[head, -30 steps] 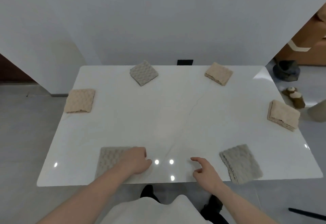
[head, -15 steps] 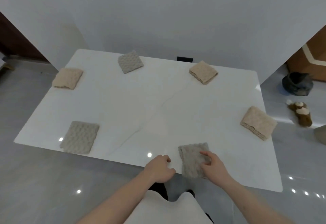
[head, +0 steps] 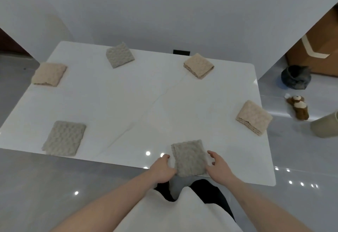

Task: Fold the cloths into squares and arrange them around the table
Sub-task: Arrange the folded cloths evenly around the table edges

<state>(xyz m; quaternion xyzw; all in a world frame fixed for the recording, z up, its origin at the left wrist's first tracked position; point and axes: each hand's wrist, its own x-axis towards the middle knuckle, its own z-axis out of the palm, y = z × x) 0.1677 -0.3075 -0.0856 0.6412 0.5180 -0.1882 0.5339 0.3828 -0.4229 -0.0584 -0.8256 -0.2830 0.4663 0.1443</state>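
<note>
Our left hand [head: 163, 170] has fingers curled against the left edge of the grey, bumpy-knit folded square cloth [head: 189, 157]; our right hand [head: 217, 167] touches its right edge, fingers loosely spread. It lies flat at the near edge of the glossy white rectangular marble-look table [head: 139, 102]. Five more waffle-textured folded squares ring the tabletop: grey near-left [head: 64, 138], beige far-left [head: 49, 74], grey far-centre [head: 119, 55], beige far-right [head: 198, 65], and beige right [head: 253, 117].

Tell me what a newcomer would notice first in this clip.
Six folded cloths ring the white table, three grey and three beige. Both hands frame the near grey cloth at the front edge, the left hand and right hand on its sides. A toy bear lies on the floor to the right.
</note>
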